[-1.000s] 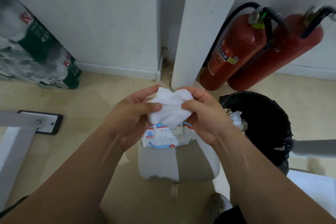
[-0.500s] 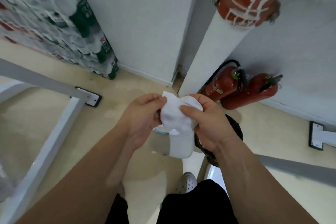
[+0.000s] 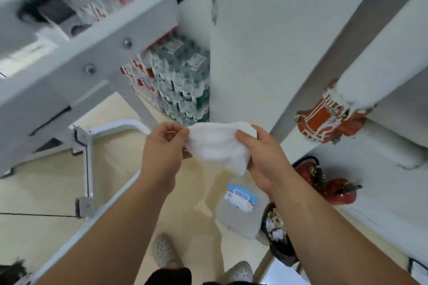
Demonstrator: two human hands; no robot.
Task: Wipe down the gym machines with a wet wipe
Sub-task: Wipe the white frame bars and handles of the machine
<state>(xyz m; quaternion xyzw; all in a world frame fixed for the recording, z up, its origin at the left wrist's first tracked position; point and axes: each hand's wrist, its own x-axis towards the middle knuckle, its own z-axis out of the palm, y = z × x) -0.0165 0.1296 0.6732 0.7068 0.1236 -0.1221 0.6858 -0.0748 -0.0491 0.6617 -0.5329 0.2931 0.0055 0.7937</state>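
A white wet wipe [image 3: 217,143] is stretched between both hands at chest height. My left hand [image 3: 165,146] pinches its left edge between thumb and fingers. My right hand [image 3: 259,157] grips its right side, thumb on top. Below on the floor lies the wet-wipe pack [image 3: 239,200] with a blue and white label, resting on a pale box [image 3: 238,222]. A white gym machine [image 3: 76,53] with bolts and a black pad fills the upper left, its white base frame [image 3: 88,164] running along the floor.
Stacked packs of bottled water [image 3: 178,83] stand by a white wall corner. Two red fire extinguishers [image 3: 331,185] lie at the right wall, under a white pipe with a red valve [image 3: 324,118]. A black-lined waste bin [image 3: 278,233] stands beside the box. My grey shoes [image 3: 164,252] are below.
My view has risen and swung left, bringing the gym machine into sight. The hands have pulled the bunched wipe apart into a wider sheet, and the pack now lies far below.
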